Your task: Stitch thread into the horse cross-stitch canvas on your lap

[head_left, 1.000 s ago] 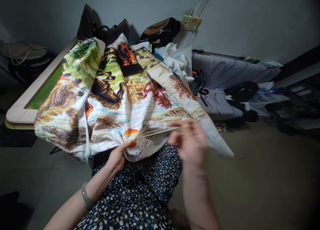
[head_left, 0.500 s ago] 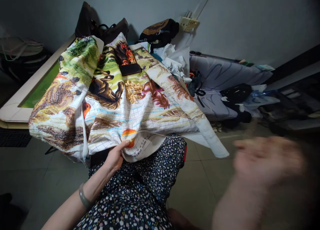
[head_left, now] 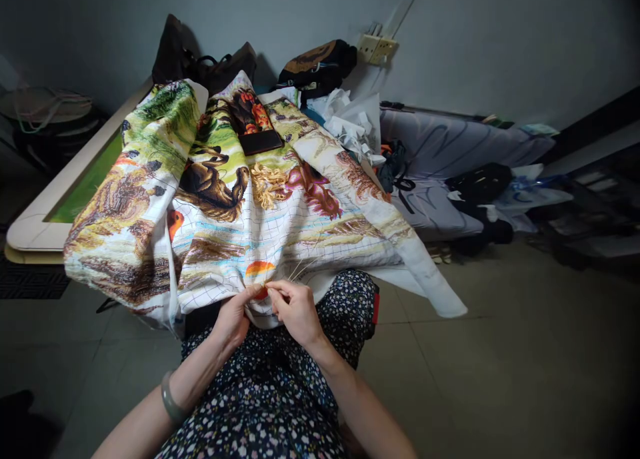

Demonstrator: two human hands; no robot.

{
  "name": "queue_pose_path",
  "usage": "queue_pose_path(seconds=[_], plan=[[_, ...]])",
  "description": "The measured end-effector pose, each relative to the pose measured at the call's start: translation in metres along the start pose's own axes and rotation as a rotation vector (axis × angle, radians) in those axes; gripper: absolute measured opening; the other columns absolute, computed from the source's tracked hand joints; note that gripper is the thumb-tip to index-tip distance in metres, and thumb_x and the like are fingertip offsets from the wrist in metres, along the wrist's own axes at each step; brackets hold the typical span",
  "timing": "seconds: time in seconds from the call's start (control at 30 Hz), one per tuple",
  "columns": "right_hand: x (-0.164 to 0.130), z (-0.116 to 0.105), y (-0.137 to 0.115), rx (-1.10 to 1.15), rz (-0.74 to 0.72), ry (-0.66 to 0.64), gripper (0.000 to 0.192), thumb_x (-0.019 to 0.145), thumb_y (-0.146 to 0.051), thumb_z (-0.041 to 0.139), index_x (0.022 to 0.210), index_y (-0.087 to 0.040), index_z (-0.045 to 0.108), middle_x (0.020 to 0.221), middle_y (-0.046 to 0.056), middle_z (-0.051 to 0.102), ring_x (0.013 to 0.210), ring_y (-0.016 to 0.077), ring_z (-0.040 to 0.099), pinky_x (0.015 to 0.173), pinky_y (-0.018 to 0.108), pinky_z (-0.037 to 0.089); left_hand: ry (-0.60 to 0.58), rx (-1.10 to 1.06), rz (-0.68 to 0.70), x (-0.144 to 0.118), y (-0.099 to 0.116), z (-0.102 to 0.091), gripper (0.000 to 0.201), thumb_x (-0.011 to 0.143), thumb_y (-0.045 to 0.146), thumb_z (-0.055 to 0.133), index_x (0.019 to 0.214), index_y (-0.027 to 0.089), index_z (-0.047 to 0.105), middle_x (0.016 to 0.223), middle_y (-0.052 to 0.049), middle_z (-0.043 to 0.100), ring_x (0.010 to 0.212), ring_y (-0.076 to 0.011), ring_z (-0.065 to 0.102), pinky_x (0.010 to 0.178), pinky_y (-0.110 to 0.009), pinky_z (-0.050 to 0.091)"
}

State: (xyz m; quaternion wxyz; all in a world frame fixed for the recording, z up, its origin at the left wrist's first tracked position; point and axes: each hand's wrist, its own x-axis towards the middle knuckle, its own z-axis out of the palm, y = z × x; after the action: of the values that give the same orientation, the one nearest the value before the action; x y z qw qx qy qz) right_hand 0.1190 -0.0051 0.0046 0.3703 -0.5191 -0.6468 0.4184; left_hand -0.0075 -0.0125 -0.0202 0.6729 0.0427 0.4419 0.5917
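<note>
A large cross-stitch cloth [head_left: 215,246], white with printed grid lines and stitched animals and plants, spreads over the table and down to my lap. My left hand [head_left: 234,318] grips its near edge by an orange-and-red stitched patch [head_left: 259,268], thumb on top and fingers underneath. Right beside it, my right hand [head_left: 296,310] is closed in a pinch against the cloth at that patch. Thin pale thread [head_left: 301,267] trails up and right from its fingers. Any needle in the pinch is too small to make out.
A dark phone [head_left: 261,142] lies on the cloth. Behind are dark bags [head_left: 210,69] and white crumpled plastic [head_left: 353,122]. The table's pale rim [head_left: 37,222] shows at left. A covered seat [head_left: 435,209] holding bags stands right, under a wall socket [head_left: 377,49].
My right hand has come in from far out at the right, where it was blurred, to the cloth beside my left hand. The left hand still holds the same edge.
</note>
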Motion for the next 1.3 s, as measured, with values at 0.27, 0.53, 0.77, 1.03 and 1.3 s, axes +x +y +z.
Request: queue_pose_path(seconds=[0.27,0.53,0.77,1.03,1.3], plan=[[0.002,0.002,0.0,-0.103,-0.046,0.024,0.024,0.086,-0.022,0.052,0.087,-0.015,0.075,0.058,0.003,0.066,0.054,0.0146,0.06,0.05,0.021,0.043,0.005,-0.008,0.003,-0.002,0.001,0.002,0.033,0.053,0.015,0.083,0.083,0.01,0.073,0.082,-0.008,0.075,0.077,-0.0202,0.068,0.083,-0.033,0.052],[0.0,0.011,-0.004,-0.231,-0.051,0.095,0.022,0.085,-0.018,0.051,0.084,-0.016,0.073,0.07,0.005,0.072,0.056,0.0146,0.062,0.056,0.023,0.045,0.036,-0.004,0.015,-0.001,0.0,0.003,0.029,0.051,0.014,0.083,0.077,0.01,0.072,0.078,-0.007,0.074,0.073,-0.0189,0.068,0.079,-0.031,0.052],[-0.003,0.018,-0.004,0.079,0.165,0.054,0.018,0.086,-0.029,0.051,0.083,-0.017,0.063,0.055,-0.002,0.06,0.039,0.0099,0.048,0.039,0.019,0.038,0.03,0.006,0.006,-0.001,0.0,0.002,0.022,0.054,0.019,0.083,0.07,0.01,0.07,0.069,-0.005,0.071,0.064,-0.0163,0.064,0.068,-0.028,0.051],[0.003,0.012,0.004,0.242,0.178,0.027,0.014,0.075,-0.028,0.06,0.076,-0.016,0.068,0.068,0.002,0.066,0.057,0.0125,0.057,0.045,0.018,0.044,0.069,0.011,0.009,-0.001,0.004,0.007,0.027,0.054,0.016,0.081,0.078,0.011,0.071,0.077,-0.007,0.073,0.079,-0.0202,0.067,0.082,-0.032,0.052],[0.004,0.016,0.007,0.316,0.309,0.034,0.017,0.071,-0.03,0.063,0.076,-0.015,0.069,0.064,0.001,0.064,0.048,0.0097,0.051,0.04,0.017,0.042,0.062,0.032,-0.017,-0.002,0.005,0.007,0.028,0.053,0.019,0.081,0.078,0.01,0.07,0.074,-0.006,0.072,0.072,-0.0195,0.067,0.077,-0.032,0.052]])
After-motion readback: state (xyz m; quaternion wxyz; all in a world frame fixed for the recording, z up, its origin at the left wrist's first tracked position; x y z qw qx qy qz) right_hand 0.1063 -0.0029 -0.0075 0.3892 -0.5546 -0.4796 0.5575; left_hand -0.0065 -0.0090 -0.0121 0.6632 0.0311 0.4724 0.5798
